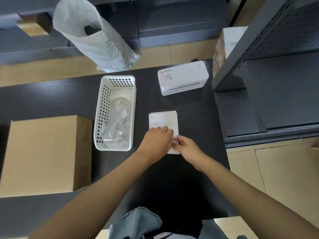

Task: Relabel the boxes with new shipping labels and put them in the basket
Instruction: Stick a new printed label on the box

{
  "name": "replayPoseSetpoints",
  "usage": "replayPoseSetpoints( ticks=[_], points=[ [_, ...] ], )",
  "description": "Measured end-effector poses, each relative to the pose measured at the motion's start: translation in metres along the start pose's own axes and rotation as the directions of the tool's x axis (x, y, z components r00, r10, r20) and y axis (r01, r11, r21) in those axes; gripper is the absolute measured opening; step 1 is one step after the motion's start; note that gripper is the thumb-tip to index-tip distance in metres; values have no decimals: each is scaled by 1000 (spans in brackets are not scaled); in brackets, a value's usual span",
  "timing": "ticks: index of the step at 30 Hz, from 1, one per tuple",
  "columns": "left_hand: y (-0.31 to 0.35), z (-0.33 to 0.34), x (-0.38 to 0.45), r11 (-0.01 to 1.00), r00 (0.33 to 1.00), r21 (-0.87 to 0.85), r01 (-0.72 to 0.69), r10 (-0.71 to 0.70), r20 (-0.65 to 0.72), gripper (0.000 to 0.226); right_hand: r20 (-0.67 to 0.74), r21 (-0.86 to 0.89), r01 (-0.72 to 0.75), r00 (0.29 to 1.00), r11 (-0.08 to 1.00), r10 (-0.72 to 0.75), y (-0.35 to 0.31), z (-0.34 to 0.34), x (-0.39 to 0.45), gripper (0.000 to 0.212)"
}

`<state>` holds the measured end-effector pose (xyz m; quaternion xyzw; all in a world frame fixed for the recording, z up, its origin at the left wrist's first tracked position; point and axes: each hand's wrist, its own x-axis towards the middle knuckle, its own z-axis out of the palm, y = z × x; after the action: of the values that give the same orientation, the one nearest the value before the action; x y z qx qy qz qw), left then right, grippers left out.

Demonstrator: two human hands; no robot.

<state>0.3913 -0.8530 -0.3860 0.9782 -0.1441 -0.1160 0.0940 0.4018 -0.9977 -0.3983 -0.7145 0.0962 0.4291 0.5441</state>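
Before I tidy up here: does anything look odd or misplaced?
Yes. The white basket, meant for relabelled boxes, holds only crumpled paper scraps, while the cardboard box sits outside beside it. The labels lie flat.

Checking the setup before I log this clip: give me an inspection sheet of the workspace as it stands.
Surface: dark table, matte, wood grain.
Job's things: stack of white shipping labels lying flat right of centre; closed cardboard box at the left edge; white perforated basket between them, holding only crumpled paper scraps, no box.
Clutter: white label printer at the far right of the table.
Grippers: left hand rests on the labels' near edge; right hand pinches a label corner.
Cables: nothing seen.
Surroundings: white woven sack standing on the floor behind the table; grey metal shelving to the right; a small cardboard box on the far shelf.
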Motion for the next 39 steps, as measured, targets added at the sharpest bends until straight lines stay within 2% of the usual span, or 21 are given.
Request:
replayPoseSetpoints(
  ticks=[4, 7, 10, 13, 17, 20, 23, 25, 27, 31, 35, 39],
  points=[
    [0, -5, 0, 998, 1000, -61, 26, -26, -2, 24, 19, -188, 85, 996, 979, -83, 1, -7, -2, 22],
    [-2, -8, -1, 980, 997, -186, 69, -76, -31, 21, 36, -231, 127, 992, 965, -122, -1, -13, -3, 21],
    [-5, -12, -2, 944, 990, -303, 130, -138, -4, 19, 42, -273, 153, 988, 950, -147, -3, -16, -4, 20],
    [-10, -16, -1, 917, 983, -355, 180, -179, 36, 18, 48, -271, 165, 986, 948, -157, -4, -15, -2, 21],
    [-12, -17, 0, 931, 983, -317, 182, -181, 34, 17, 71, -254, 151, 988, 955, -137, -3, -12, 2, 12],
    [-14, -18, 0, 937, 981, -296, 186, -192, 6, 16, 72, -209, 127, 991, 970, -115, -1, -12, 3, 20],
    [-16, -19, -2, 912, 974, -349, 214, -226, 7, 14, 64, -184, 107, 993, 977, -97, 1, -15, 4, 21],
    [-19, -22, -3, 833, 945, -467, 297, -326, 19, 9, 62, -178, 89, 995, 980, -79, 2, -17, 5, 17],
    [-25, -27, 0, 702, 890, -605, 376, -454, 26, 4, 48, -178, 70, 997, 981, -63, 4, -20, 6, 13],
    [-47, -45, 3, 467, 774, -768, 439, -631, 60, 7, 5, -164, 16, 1000, 986, -15, 13, -28, 8, 12],
    [-72, -64, 6, 283, 673, -859, 426, -734, 92, 17, 1, -192, -68, 998, 979, 69, 18, -30, 12, 19],
    [-85, -81, 6, 149, 513, -925, 350, -857, 56, 16, -44, -245, -146, 989, 958, 140, 26, -28, 14, 30]
  ],
)
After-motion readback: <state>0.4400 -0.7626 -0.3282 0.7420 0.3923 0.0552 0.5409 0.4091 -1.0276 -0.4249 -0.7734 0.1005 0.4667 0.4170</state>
